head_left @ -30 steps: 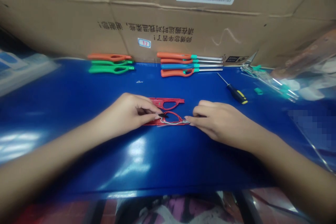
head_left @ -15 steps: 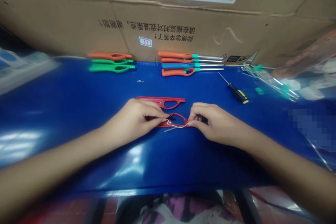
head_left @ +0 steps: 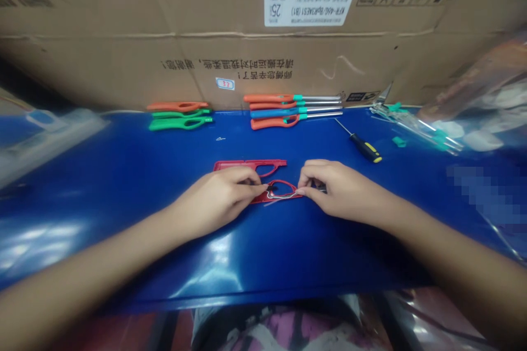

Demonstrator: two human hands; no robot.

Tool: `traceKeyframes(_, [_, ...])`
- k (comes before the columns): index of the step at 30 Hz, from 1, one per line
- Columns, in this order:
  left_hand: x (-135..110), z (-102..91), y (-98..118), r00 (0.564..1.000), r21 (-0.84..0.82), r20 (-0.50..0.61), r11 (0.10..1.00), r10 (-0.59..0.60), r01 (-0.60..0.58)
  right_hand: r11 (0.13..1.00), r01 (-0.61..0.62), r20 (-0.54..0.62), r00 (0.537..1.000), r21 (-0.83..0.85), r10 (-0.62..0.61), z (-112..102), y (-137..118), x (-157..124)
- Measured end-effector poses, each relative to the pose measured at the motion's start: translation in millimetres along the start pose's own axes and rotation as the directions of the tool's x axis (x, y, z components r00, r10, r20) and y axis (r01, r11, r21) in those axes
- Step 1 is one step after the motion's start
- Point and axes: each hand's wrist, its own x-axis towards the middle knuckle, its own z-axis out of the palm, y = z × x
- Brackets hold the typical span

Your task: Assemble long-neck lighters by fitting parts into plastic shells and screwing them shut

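Observation:
A red lighter shell half point(head_left: 284, 182) with an oval finger loop lies on the blue table between my hands. My left hand point(head_left: 220, 193) is closed at the left of the loop, thumb and forefinger pinching a small black part point(head_left: 271, 188); most of that part is hidden. From there a thin white wire point(head_left: 282, 196) runs along the shell's lower edge to my right hand point(head_left: 329, 184), which pinches it at the shell's right end. Just beyond my left hand lies a second red shell half point(head_left: 247, 164), partly covered by the fingers.
Green and orange lighter shells point(head_left: 181, 120) lie at the back left. Several lighters with metal tubes point(head_left: 274, 113) sit beside them. A screwdriver point(head_left: 366, 148) and a bag of metal-tubed parts point(head_left: 428, 131) are at the right. A cardboard box point(head_left: 123, 60) stands along the back.
The view has tilted up slightly. My left fingers have come down closer to the shell, covering more of the black part. My right hand still pinches the wire at about the same spot.

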Motion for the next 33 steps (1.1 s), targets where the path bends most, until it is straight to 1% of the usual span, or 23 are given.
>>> traceKeyframes(5, [-1,5.4,0,0.999,0.039,-0.032,0.999,0.027,-0.026,1.000,0.005,0.016,1.000,-0.003,-0.005,-3,1,-1])
traceKeyframes(8, [1,3.4,6,0.999,0.072,0.001,0.997,0.041,-0.041,0.998,0.045,0.022,0.999,-0.033,-0.045,-5,2,-4])
traceKeyframes(11, [1,-1.1,11,0.998,0.106,0.048,0.994,0.035,-0.040,0.987,0.152,0.004,0.988,-0.047,-0.152,-4,-1,-7])
traceKeyframes(14, [0,-4.5,11,0.997,0.126,0.077,0.991,0.025,-0.035,0.951,0.302,0.019,0.953,-0.066,-0.302,3,-6,-9])
traceKeyframes(16, [-1,-5.1,9,0.996,0.115,0.089,0.993,0.026,-0.036,0.920,0.360,0.028,0.932,-0.151,-0.360,11,-9,-8])
traceKeyframes(18, [-1,-4.6,7,0.995,0.093,0.095,0.995,0.020,-0.029,0.884,0.389,0.035,0.919,-0.258,-0.394,18,-8,-7])
traceKeyframes(20, [-1,-3.4,5,0.996,0.069,0.091,0.997,0.013,-0.019,0.856,0.416,0.043,0.905,-0.306,-0.424,21,-6,-5])
traceKeyframes(22, [0,-2.1,3,0.997,0.049,0.070,0.999,0.013,-0.016,0.855,0.443,0.052,0.893,-0.269,-0.447,20,-2,-4])
traceKeyframes(24, [0,-1.1,2,0.998,0.029,0.053,0.999,0.016,-0.018,0.875,0.446,0.069,0.895,-0.191,-0.441,16,1,-4])
traceKeyframes(27, [-1,-0.8,0,1.000,0.008,0.023,1.000,0.011,-0.011,0.917,0.397,0.094,0.915,-0.045,-0.392,8,0,-6])
traceKeyframes(29, [-2,-1.1,-1,1.000,0.008,0.014,1.000,0.010,-0.010,0.933,0.358,0.075,0.930,0.041,-0.360,3,-1,-7])
traceKeyframes(33, [-2,-2.3,-1,0.999,0.096,0.018,0.994,0.043,-0.045,0.942,0.302,0.027,0.951,0.145,-0.309,-1,-2,-6])
